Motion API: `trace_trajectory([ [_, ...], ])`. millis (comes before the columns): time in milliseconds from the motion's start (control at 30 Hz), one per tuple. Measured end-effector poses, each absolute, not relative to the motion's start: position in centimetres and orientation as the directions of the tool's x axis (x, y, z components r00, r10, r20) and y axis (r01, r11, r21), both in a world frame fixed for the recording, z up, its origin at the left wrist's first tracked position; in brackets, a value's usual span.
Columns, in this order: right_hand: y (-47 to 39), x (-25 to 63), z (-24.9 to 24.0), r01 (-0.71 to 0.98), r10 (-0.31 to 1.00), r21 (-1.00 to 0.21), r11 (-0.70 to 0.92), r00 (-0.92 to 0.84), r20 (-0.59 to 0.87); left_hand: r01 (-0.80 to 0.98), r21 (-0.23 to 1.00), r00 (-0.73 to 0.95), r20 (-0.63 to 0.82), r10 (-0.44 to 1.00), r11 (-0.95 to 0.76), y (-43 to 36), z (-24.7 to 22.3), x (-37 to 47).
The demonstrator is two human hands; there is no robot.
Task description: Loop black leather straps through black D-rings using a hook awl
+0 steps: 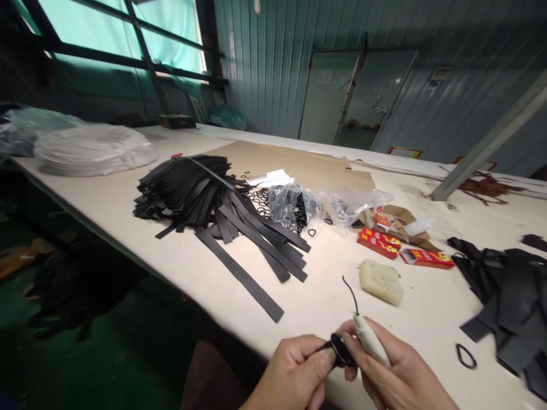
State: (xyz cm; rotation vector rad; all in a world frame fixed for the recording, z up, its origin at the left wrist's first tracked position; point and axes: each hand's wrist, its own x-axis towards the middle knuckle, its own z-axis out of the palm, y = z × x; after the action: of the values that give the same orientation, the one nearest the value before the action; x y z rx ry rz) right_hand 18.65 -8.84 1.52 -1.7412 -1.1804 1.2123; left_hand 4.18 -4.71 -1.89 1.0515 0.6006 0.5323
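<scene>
Near the table's front edge my left hand (pixel 294 373) is closed, pinching a black strap (pixel 341 350) that is looped over, seemingly round a black ring largely hidden by fingers. My right hand (pixel 401 370) presses its fingertips on the strap's other side. That same hand also keeps hold of a tool with a white-wrapped handle (pixel 371 340) and a thin, curved dark tip pointing up and away. Beyond the tool lies a pale yellowish block (pixel 380 282), apart from both hands. On the right rests a loose black D-ring (pixel 465 356).
A bundle of black straps (pixel 183 191) fans across the left of the table (pixel 171 273). Behind are black rings (pixel 258 199), clear plastic bags (pixel 294 208) and red boxes (pixel 378 244). More black strips (pixel 517 302) lie right. A slanted post (pixel 491 136) stands beyond.
</scene>
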Motion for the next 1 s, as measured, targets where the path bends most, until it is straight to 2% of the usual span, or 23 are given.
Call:
trace_trajectory([
  [200,-9.2,18.5,2.1,0.294,0.949,-0.903,-0.315,0.108,-0.295,-0.079,0.917,0.691,-0.232,0.684,0.391,-5.3,-1.4,3.7],
  [367,-9.6,18.1,1.9,0.442,0.988,-0.886,-0.144,0.121,-0.1,-0.102,0.932,0.68,-0.189,0.709,0.347,-5.5,-0.6,2.9],
  [433,-9.8,17.9,1.7,0.459,0.986,-0.878,-0.134,0.15,-0.073,-0.111,0.924,0.685,-0.196,0.701,0.367,-5.6,-0.4,2.5],
  [667,-10.5,17.5,1.5,0.249,0.933,-0.905,-0.344,0.196,-0.3,-0.128,0.799,0.783,-0.282,0.554,0.588,-6.1,-0.3,2.2],
  [833,-10.6,17.6,1.7,0.197,0.935,-0.93,-0.31,0.239,-0.261,-0.093,0.728,0.823,-0.328,0.464,0.68,-6.6,-0.7,1.7],
  [1000,-11.4,18.3,1.6,0.085,0.922,-0.935,-0.343,0.221,-0.318,-0.05,0.652,0.885,-0.322,0.336,0.756,-7.1,-1.4,0.8],
])
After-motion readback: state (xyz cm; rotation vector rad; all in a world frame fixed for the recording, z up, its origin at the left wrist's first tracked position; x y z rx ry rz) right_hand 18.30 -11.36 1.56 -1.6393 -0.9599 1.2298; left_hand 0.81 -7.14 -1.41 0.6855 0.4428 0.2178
